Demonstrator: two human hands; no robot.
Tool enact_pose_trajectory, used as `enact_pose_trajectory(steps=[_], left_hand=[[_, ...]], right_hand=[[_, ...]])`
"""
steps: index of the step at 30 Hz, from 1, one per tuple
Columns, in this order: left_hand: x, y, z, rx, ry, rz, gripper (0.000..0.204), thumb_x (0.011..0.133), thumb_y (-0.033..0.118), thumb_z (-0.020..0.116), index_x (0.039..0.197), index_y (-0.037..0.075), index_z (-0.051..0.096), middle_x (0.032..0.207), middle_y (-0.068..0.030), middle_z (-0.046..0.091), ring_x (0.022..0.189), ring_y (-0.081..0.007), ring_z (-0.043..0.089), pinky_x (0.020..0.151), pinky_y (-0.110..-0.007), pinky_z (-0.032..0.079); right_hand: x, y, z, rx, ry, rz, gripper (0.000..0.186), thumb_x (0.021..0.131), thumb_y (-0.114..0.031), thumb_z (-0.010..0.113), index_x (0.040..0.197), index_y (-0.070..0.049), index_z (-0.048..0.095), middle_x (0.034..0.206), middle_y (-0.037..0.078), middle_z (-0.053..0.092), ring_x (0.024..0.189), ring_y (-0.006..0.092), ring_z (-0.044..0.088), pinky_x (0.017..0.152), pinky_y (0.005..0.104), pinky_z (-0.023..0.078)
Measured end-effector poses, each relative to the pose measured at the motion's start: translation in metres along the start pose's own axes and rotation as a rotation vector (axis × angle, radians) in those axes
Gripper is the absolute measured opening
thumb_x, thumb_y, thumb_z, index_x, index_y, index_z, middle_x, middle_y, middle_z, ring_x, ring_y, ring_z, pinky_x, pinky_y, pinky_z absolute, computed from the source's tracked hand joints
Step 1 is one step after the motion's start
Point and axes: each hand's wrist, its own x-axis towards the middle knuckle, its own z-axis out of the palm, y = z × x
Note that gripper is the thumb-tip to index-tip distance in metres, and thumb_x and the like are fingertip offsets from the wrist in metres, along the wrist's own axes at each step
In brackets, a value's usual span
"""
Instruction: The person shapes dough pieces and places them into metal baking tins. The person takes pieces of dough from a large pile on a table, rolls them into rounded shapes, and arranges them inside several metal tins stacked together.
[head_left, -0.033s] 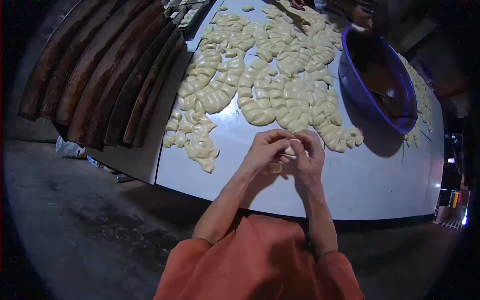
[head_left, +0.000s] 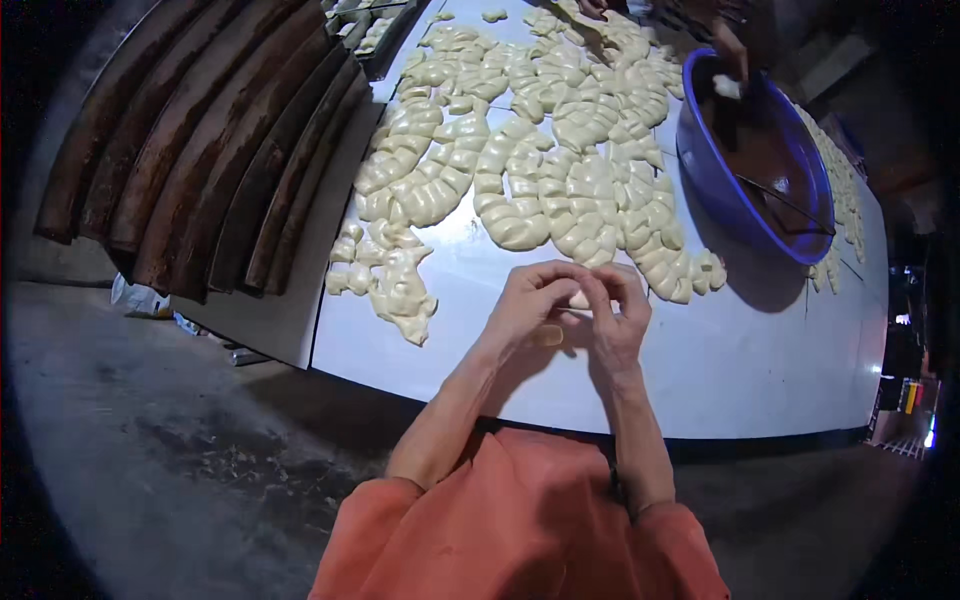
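Note:
My left hand [head_left: 530,302] and my right hand [head_left: 618,308] meet over the near part of the white table. Between their thumbs and fingers they pinch a small piece of pale dough [head_left: 579,299], mostly hidden by the fingers. Under my left fingers shows a small yellowish bit [head_left: 547,336]; I cannot tell whether it is held or lies on the table. Just beyond my hands spread many cut dough pieces [head_left: 512,215], joined in wavy rows. A smaller patch of dough [head_left: 402,295] lies to the left.
A purple basin [head_left: 704,170] with brown filling [head_left: 765,165] and a thin stick-like tool [head_left: 775,190] stands on the right. Another person's hand [head_left: 733,48] holds a white piece [head_left: 727,87] over it. Long dark curved slats [head_left: 190,140] lie left of the white table [head_left: 740,380].
The other person's hand has come down over the basin with its white piece. My fingers have shifted slightly around the dough; my arms stay in place.

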Motion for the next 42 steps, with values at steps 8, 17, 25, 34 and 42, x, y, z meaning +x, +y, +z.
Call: enact_pose_trajectory(steps=[8, 17, 25, 34, 42], left_hand=[[-0.011, -0.002, 0.005, 0.164, 0.030, 0.084, 0.031, 0.093, 0.024, 0.073, 0.114, 0.000, 0.071, 0.090, -0.0040, 0.071, 0.069, -0.0081, 0.064, 0.057, -0.021, 0.050], [-0.029, 0.016, -0.012, 0.435, 0.123, 0.105, 0.057, 0.103, 0.029, 0.058, 0.152, 0.007, 0.039, 0.114, -0.0144, 0.070, 0.090, -0.0160, 0.068, 0.078, -0.031, 0.056], [-0.054, 0.005, -0.061, 1.312, -0.132, 0.371, 0.073, 0.078, 0.029, 0.081, 0.141, 0.011, 0.050, 0.126, -0.0124, 0.061, 0.105, -0.0344, 0.066, 0.089, -0.042, 0.053], [-0.071, -0.002, -0.053, 1.213, -0.079, 0.370, 0.041, 0.082, 0.021, 0.072, 0.118, 0.008, 0.060, 0.101, -0.0142, 0.061, 0.090, -0.0376, 0.064, 0.074, -0.047, 0.052], [-0.136, 0.000, -0.072, 0.947, 0.012, 0.267, 0.076, 0.079, 0.026, 0.082, 0.145, 0.009, 0.046, 0.141, -0.0176, 0.053, 0.115, -0.0355, 0.062, 0.091, -0.040, 0.054]], right_hand=[[-0.001, 0.030, -0.010, -0.207, -0.005, -0.002, 0.023, 0.093, -0.020, 0.073, 0.102, 0.000, 0.067, 0.084, 0.009, 0.068, 0.067, 0.0175, 0.061, 0.059, 0.0314, 0.048], [-0.015, -0.019, -0.023, -0.166, -0.310, 0.092, 0.029, 0.089, -0.012, 0.072, 0.115, -0.001, 0.067, 0.111, 0.016, 0.068, 0.099, 0.0278, 0.067, 0.085, 0.0369, 0.056], [-0.022, -0.006, -0.017, -0.531, -0.575, 0.060, 0.042, 0.090, -0.023, 0.068, 0.126, -0.002, 0.061, 0.128, 0.019, 0.060, 0.111, 0.0353, 0.061, 0.095, 0.0400, 0.050], [-0.026, -0.032, -0.011, -0.338, -0.693, 0.204, 0.041, 0.082, -0.011, 0.073, 0.119, -0.001, 0.061, 0.105, 0.013, 0.063, 0.085, 0.0261, 0.063, 0.077, 0.0336, 0.052], [-0.036, -0.046, 0.009, -0.698, -0.731, -0.131, 0.048, 0.083, -0.022, 0.075, 0.123, 0.000, 0.060, 0.130, 0.020, 0.057, 0.103, 0.0352, 0.066, 0.089, 0.0410, 0.054]])
